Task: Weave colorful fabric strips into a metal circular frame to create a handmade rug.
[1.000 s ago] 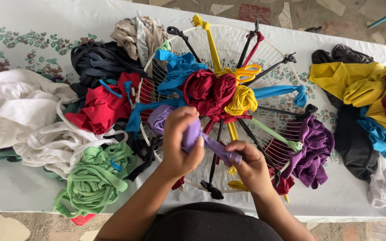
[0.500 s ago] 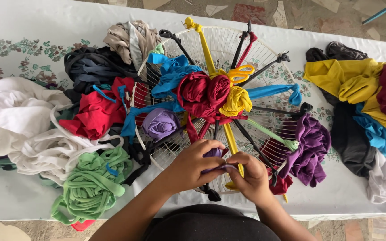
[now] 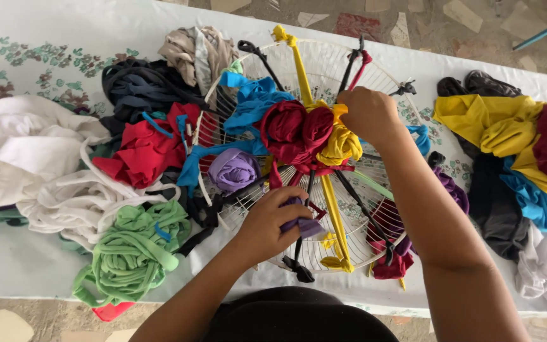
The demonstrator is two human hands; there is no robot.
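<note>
Two hands work over a round white wire fan guard lying flat at the centre of the frame. Left hand is closed on a purple fabric strip near the guard's lower edge; right hand pinches a yellow cloth knot at the hub — the hands are apart. Red, lilac and blue cloth bundles sit tied on the wires. A green strip coil lies lower left.
</note>
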